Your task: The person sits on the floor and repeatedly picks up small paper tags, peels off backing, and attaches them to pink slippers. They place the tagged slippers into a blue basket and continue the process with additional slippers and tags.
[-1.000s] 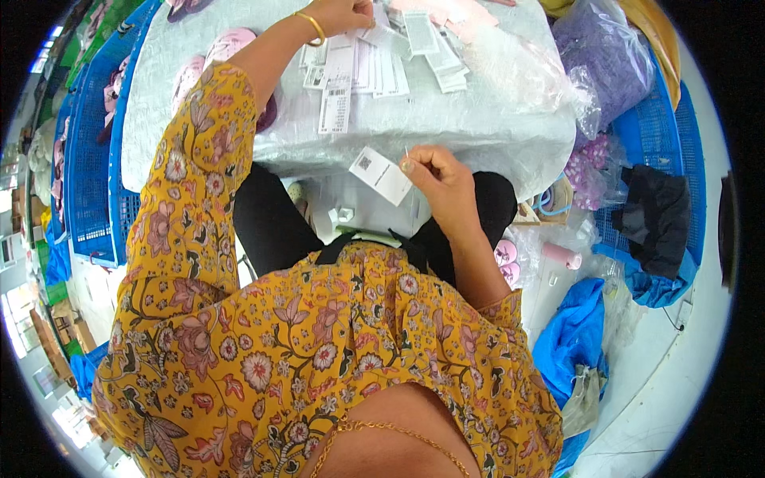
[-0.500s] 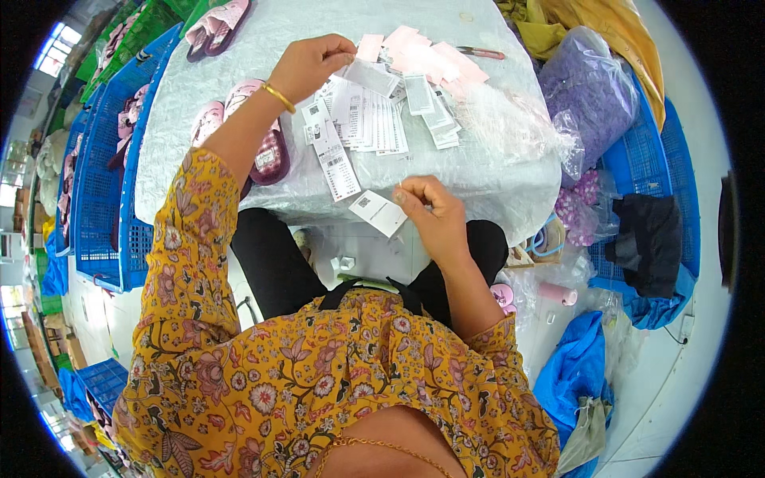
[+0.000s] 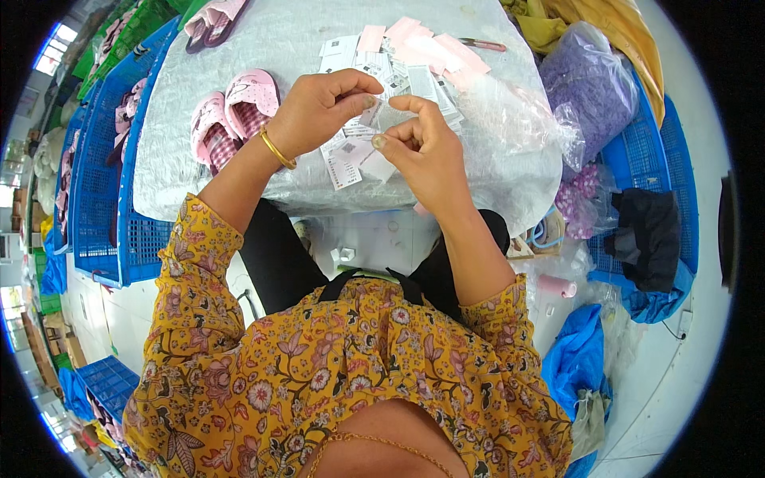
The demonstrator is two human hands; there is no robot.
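Over the pile of printed paper tags (image 3: 390, 70), my two hands are close together. The left hand (image 3: 325, 107) has its thumb and forefinger closed on a small greyish tag (image 3: 371, 115), partly hidden by the fingers. My right hand (image 3: 426, 151) pinches a white paper tag (image 3: 378, 166), which hangs below its thumb; the forefinger reaches toward the left fingertips. Whether a thin string runs between the hands is too fine to tell. Left of my hands lies a pair of pink slippers (image 3: 253, 97) with checked lining.
Pale pink cards (image 3: 434, 52) and a slim reddish tool (image 3: 483, 45) lie at the table's far side. Another slipper pair (image 3: 213, 24) is at the far left. Blue crates (image 3: 147, 231) flank the plastic-covered table (image 3: 494, 171). A bagged purple bundle (image 3: 588, 88) sits right.
My right hand has moved up and away from the table's front edge with the white tag. My left hand has come down and nearer, so the two hands now almost meet.
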